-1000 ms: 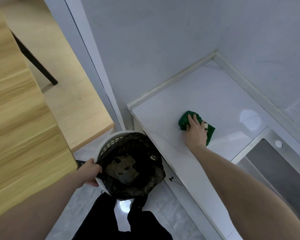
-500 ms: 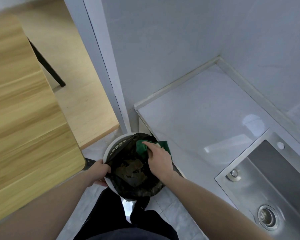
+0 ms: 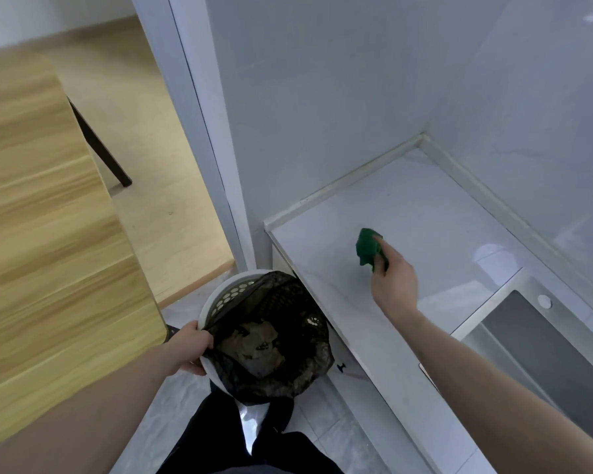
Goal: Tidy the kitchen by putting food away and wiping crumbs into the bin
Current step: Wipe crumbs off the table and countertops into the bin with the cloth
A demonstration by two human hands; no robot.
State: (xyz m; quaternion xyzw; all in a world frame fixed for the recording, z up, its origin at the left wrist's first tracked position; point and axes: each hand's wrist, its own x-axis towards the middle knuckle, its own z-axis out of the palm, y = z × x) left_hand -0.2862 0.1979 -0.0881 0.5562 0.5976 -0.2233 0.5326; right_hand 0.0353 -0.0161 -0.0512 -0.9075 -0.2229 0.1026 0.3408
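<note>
Since 0.5 s ago the right hand (image 3: 394,285) has gone from over the bin back up to the countertop (image 3: 425,213), green cloth (image 3: 368,246) w/ it. L to R now: wooden table (image 3: 31,217); left hand (image 3: 194,347) gripping rim of bin (image 3: 220,295), black liner inside, just below counter edge; right hand pinching bunched cloth over the counter; sink (image 3: 545,354) far right.

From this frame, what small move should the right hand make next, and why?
Probably lower the green cloth flat onto the white counter and sweep toward its edge. The right hand holds it bunched over the counter, while the left hand grips the lined bin just below that edge.
</note>
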